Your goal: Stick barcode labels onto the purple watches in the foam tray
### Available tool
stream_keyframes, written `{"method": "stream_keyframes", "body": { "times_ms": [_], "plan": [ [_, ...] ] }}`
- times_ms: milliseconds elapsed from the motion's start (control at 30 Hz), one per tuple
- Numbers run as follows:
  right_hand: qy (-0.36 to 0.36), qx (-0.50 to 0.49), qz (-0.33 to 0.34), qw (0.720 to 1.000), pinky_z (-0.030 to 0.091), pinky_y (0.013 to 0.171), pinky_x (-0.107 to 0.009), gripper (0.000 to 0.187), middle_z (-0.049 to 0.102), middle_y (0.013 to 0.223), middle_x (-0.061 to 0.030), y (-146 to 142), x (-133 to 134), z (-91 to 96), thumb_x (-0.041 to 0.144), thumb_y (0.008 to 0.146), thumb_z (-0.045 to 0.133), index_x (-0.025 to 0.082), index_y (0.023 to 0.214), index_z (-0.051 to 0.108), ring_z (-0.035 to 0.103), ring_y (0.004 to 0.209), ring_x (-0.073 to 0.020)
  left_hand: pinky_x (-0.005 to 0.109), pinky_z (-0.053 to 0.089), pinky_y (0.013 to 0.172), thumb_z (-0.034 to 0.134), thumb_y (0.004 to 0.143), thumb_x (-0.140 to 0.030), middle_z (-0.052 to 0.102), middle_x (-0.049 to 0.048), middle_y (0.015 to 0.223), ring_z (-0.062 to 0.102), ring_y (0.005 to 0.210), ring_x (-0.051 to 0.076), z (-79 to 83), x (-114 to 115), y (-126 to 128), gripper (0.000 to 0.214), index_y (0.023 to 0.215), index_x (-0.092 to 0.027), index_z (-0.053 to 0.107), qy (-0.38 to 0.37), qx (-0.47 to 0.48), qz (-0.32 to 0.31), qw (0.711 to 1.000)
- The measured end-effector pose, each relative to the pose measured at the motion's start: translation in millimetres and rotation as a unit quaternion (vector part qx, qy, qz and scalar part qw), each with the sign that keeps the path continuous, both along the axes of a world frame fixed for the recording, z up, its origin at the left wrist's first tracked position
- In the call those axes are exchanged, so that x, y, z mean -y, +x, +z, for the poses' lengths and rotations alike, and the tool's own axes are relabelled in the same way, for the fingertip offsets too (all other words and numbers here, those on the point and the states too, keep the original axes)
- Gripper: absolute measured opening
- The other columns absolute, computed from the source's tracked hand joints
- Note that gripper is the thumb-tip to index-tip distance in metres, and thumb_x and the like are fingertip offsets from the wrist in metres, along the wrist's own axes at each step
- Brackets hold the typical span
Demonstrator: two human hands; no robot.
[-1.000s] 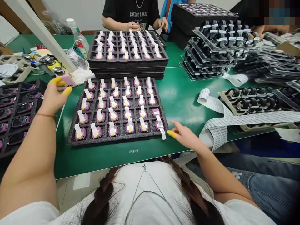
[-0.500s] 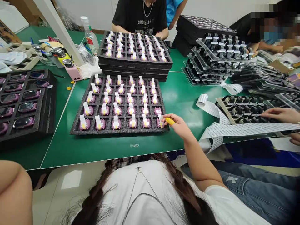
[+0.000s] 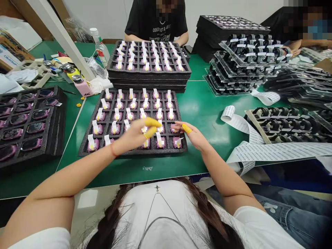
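Note:
A black foam tray [image 3: 83, 149] lies on the green table [image 3: 202, 107] in front of me. It holds rows of pink watch bodies [image 3: 91, 144], each with a white and yellow tab. My left hand [image 3: 136, 134] hovers over the tray's front middle. Its thumb and forefinger wear yellow finger cots, stand slightly apart and hold nothing. My right hand [image 3: 194, 135], with one yellow cot, reaches in from the tray's right edge. Its fingers are stretched toward a pink body [image 3: 174, 128] in the last column, and a white label [image 3: 179, 140] sticks up just below them.
A stack of filled foam trays [image 3: 147, 81] stands behind. Another foam tray [image 3: 52, 138] of watch bodies sits at left. Label strips [image 3: 272, 150] and clear trays of black straps [image 3: 246, 52] crowd the right. A bottle [image 3: 100, 45] and tools are back left. A person [image 3: 158, 24] works opposite.
My left hand has swung in from the far left to hover over the tray's front rows. My right hand has stayed at the tray's right edge, shifting slightly up a row.

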State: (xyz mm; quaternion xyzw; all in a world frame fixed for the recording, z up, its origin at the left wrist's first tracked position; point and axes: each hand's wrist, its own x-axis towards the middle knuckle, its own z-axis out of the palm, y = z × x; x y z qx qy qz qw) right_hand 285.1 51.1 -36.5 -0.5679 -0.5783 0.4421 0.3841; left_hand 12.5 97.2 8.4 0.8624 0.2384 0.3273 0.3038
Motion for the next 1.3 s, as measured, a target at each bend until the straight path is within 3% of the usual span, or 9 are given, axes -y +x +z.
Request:
{"method": "stream_keyframes", "body": {
  "times_ms": [133,367,500,567,667,733,967,1100,1300],
  "plan": [
    [0.021,0.008,-0.027,0.999,0.031,0.118,-0.047,0.051,0.063,0.137,-0.0040,3.1,-22.0,-9.2,0.057,0.090,0.050,0.028,0.130,0.061,0.046,0.139,-0.0241,0.039,0.047,0.105,0.055,0.093,-0.027,0.066,0.0114,0.126,0.060,0.120,0.024,-28.1,-4.3,50.2,0.028,0.117,-0.018,0.065,0.051,-0.122,-0.145,0.981],
    [0.120,0.012,-0.111,0.986,0.048,0.103,-0.048,0.048,0.073,0.116,-0.0092,14.6,-16.4,-14.3,0.055,0.094,0.042,0.023,0.121,0.064,0.065,0.112,-0.0241,0.060,0.015,0.120,0.049,0.095,-0.046,0.036,0.0227,0.154,0.027,0.148,0.036,-53.4,-14.7,89.9,0.060,0.142,-0.010,0.042,0.028,-0.217,-0.138,0.966],
    [0.317,0.076,-0.150,0.933,0.045,0.103,-0.049,0.044,0.073,0.113,-0.0073,30.3,26.6,-15.9,0.059,0.092,0.042,0.028,0.107,0.069,0.064,0.114,-0.0258,0.046,0.018,0.124,0.020,0.102,-0.050,0.029,0.0124,0.160,0.021,0.151,0.026,-21.7,-51.9,53.4,0.059,0.149,-0.016,0.032,-0.005,-0.162,-0.084,0.983],
    [0.414,0.188,-0.005,0.891,0.048,0.098,-0.048,0.042,0.077,0.105,-0.0052,34.1,47.3,-18.5,0.061,0.088,0.046,0.032,0.102,0.072,0.068,0.108,-0.0277,0.043,0.020,0.123,0.015,0.101,-0.058,0.029,0.0062,0.160,0.023,0.150,0.025,-2.0,-65.8,12.5,0.064,0.150,-0.020,0.032,-0.011,0.011,0.014,1.000],
    [0.300,0.340,0.217,0.864,0.040,0.110,-0.047,0.039,0.067,0.131,-0.0034,27.3,61.2,-23.3,0.049,0.091,0.050,0.034,0.123,0.066,0.058,0.129,-0.0284,0.043,0.023,0.122,0.019,0.100,-0.060,0.038,-0.0004,0.156,0.031,0.147,0.024,11.4,-55.6,-54.8,0.062,0.149,-0.026,0.034,0.010,0.075,0.138,0.988],
    [0.241,0.393,0.257,0.850,0.030,0.118,-0.052,0.054,0.051,0.148,-0.0076,18.1,57.4,-27.0,0.050,0.093,0.047,0.027,0.141,0.052,0.043,0.141,-0.0307,0.042,0.021,0.124,0.025,0.101,-0.056,0.038,0.0027,0.157,0.031,0.147,0.024,3.5,-29.8,-84.4,0.059,0.150,-0.026,0.034,0.036,0.001,0.176,0.984],
    [0.210,0.466,0.216,0.832,0.025,0.118,-0.059,0.061,0.035,0.157,-0.0153,4.5,31.5,-24.1,0.045,0.099,0.030,0.017,0.154,0.028,0.033,0.147,-0.0302,0.059,0.005,0.121,0.039,0.094,-0.064,0.026,0.0166,0.160,0.015,0.152,0.032,-55.8,43.2,-54.6,0.076,0.154,-0.019,0.026,0.097,-0.329,0.010,0.939],
    [0.223,0.468,0.161,0.840,0.022,0.120,-0.057,0.063,0.024,0.161,-0.0148,-2.6,16.0,-14.7,0.043,0.100,0.026,0.015,0.156,0.018,0.018,0.152,-0.0291,0.056,0.004,0.122,0.030,0.095,-0.066,0.021,0.0161,0.162,0.010,0.153,0.028,-47.1,43.1,-49.2,0.080,0.155,-0.015,0.018,0.081,-0.350,0.001,0.933],
    [0.150,0.532,0.154,0.819,0.020,0.120,-0.060,0.067,0.029,0.159,-0.0175,-17.7,-17.7,-32.7,0.049,0.098,0.023,0.009,0.151,0.032,0.024,0.150,-0.0313,0.051,0.006,0.124,0.015,0.091,-0.073,0.012,0.0156,0.164,0.003,0.154,0.026,-27.5,41.0,-126.7,0.085,0.155,-0.018,0.022,0.079,-0.224,0.149,0.960]
  ]
}}
